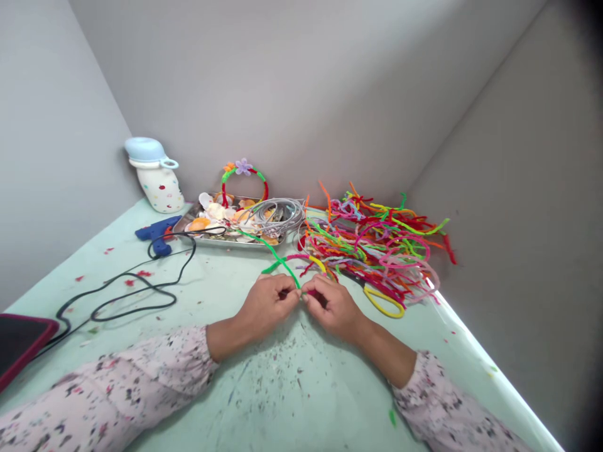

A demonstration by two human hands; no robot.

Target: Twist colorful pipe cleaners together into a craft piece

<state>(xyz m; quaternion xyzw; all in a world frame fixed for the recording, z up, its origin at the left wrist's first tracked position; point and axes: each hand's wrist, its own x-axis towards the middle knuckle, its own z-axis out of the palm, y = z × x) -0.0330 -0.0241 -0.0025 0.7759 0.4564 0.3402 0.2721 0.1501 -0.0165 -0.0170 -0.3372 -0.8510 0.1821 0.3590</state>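
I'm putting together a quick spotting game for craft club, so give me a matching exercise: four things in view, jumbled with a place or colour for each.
Things
1. Glue gun
2. Bottle
3. Scissors
4. Green pipe cleaner

Places and colours
A. Yellow-handled
B. One end at the fingertips of the left hand and right hand
C. Blue, left of the metal tray
D. White, with a pale blue lid

Pairs: 1-C, 2-D, 3-A, 4-B

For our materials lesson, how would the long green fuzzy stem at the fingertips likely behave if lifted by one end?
The green stem is probably very light, being so thin. It may bend yet hold its shape, since it runs in a gentle line from where the left hand and right hand meet. Its fuzzy-looking surface suggests it shouldn't slip easily.
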